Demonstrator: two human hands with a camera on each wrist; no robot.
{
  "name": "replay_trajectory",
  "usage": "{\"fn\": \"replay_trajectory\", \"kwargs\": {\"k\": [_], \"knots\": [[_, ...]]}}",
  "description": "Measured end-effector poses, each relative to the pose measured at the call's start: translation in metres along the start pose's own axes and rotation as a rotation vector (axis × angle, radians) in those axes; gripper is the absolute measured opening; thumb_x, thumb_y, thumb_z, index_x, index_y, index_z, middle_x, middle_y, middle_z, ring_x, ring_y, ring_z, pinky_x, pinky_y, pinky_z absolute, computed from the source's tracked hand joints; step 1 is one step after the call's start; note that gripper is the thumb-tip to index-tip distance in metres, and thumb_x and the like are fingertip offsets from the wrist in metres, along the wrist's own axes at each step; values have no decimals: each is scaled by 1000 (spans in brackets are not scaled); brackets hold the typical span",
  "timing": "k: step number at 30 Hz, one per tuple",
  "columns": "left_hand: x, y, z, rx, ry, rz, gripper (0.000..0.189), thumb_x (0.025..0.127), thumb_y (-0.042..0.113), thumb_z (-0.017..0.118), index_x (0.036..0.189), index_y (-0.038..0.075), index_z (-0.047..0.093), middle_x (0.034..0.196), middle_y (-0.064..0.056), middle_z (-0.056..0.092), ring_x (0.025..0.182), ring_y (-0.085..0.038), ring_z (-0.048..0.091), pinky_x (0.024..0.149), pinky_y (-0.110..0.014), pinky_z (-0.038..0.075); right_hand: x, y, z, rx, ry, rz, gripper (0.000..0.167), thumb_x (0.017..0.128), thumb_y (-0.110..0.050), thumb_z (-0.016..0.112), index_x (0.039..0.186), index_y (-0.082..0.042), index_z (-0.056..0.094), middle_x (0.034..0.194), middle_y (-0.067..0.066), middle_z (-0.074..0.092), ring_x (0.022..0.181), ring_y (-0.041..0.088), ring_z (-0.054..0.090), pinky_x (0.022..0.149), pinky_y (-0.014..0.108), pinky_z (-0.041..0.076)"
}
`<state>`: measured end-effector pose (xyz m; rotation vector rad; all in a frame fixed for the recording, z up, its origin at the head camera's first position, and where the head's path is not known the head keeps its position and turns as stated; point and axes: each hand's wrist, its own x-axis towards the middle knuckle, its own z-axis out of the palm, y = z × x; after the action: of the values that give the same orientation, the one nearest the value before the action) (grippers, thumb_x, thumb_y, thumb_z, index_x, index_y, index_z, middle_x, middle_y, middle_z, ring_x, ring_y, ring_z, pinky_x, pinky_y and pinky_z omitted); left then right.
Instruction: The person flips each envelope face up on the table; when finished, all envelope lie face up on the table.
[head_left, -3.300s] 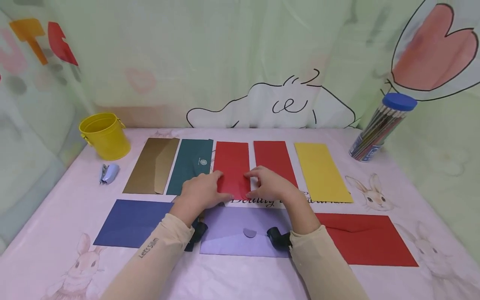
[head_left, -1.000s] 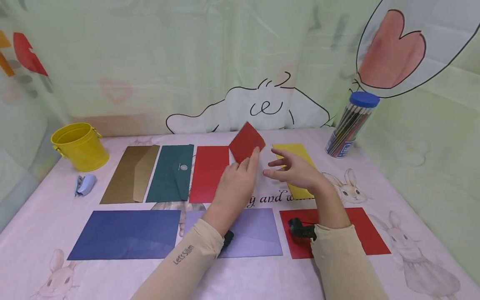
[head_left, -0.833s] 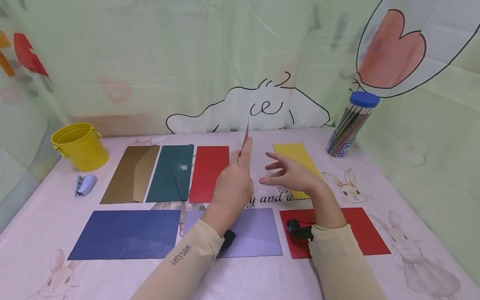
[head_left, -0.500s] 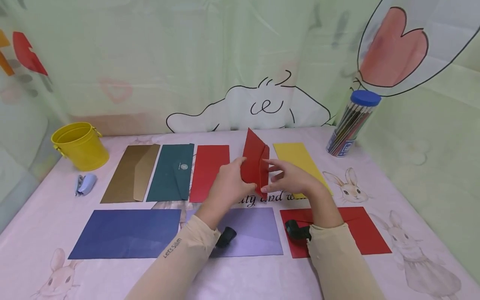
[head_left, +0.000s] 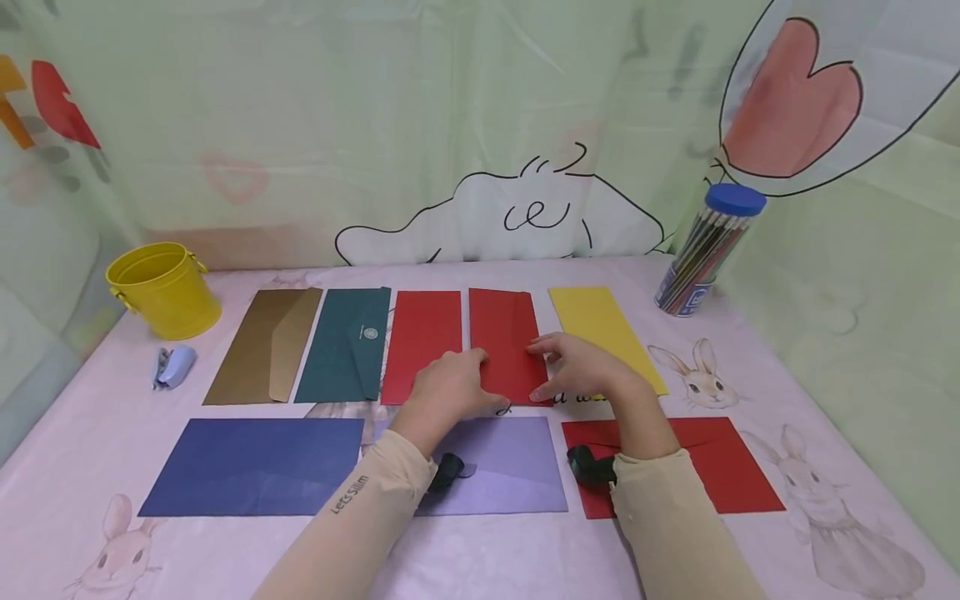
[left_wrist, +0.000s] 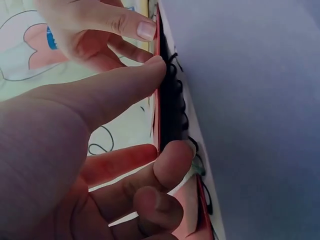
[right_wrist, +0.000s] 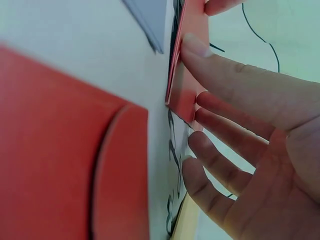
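Observation:
A red envelope (head_left: 498, 325) lies flap side up between my two hands, in the middle of the back row, its flap along the right side. My left hand (head_left: 450, 385) holds its near left corner, thumb at the near edge, fingers along the left side. At the near right corner my right hand (head_left: 588, 367) grips it likewise. The left wrist view shows a dark gap under its near edge. In the right wrist view the right thumb (right_wrist: 220, 65) presses that envelope's edge (right_wrist: 186, 90), fingers against its side.
Left of it lie another red envelope (head_left: 423, 342), a green one (head_left: 341, 342) and a gold one (head_left: 251, 350); right, a yellow one (head_left: 603, 329). Nearer lie blue (head_left: 255, 467), lilac (head_left: 517, 467) and red envelopes (head_left: 727, 467). A yellow bucket (head_left: 168, 296), stapler (head_left: 174, 367) and pencil jar (head_left: 701, 258) stand around.
The red envelope was lifted by the left hand, turned over in the air and lowered to its place in the row, flap now up. The right hand has come to its right edge.

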<state>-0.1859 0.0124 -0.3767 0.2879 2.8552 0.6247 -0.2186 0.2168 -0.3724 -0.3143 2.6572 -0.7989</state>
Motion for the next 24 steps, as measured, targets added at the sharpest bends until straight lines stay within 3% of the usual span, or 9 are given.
{"fn": "replay_trajectory", "kwargs": {"k": [7, 11, 18, 24], "knots": [[2, -5, 1, 7, 7, 17, 70, 77, 44, 84, 137, 15, 61, 116, -7, 67, 101, -27, 63, 82, -50, 54, 3, -1, 2, -12, -10, -11, 73, 80, -16, 86, 144, -2, 54, 150, 18, 44, 134, 42, 42, 91, 44, 54], [3, -2, 0, -33, 34, 48, 71, 79, 43, 84, 140, 17, 59, 117, -5, 67, 102, -25, 65, 82, -46, 56, -4, 1, -6, 15, -1, -13, 75, 81, -21, 85, 147, -8, 52, 145, 20, 47, 130, 42, 45, 84, 43, 57], [4, 18, -3, -134, 63, 202, 73, 86, 42, 80, 148, 20, 50, 129, -3, 63, 111, -19, 62, 91, -39, 54, -31, 25, -45, 20, 13, 4, 79, 83, -29, 82, 151, -12, 47, 145, 23, 46, 129, 46, 44, 89, 53, 53], [14, 47, 8, -50, 1, 330, 68, 89, 47, 74, 148, 22, 52, 141, -1, 56, 128, -18, 52, 102, -35, 46, -39, 64, -59, 30, 87, 83, 76, 86, -32, 80, 150, -8, 47, 147, 25, 45, 130, 48, 44, 94, 59, 48]]}}
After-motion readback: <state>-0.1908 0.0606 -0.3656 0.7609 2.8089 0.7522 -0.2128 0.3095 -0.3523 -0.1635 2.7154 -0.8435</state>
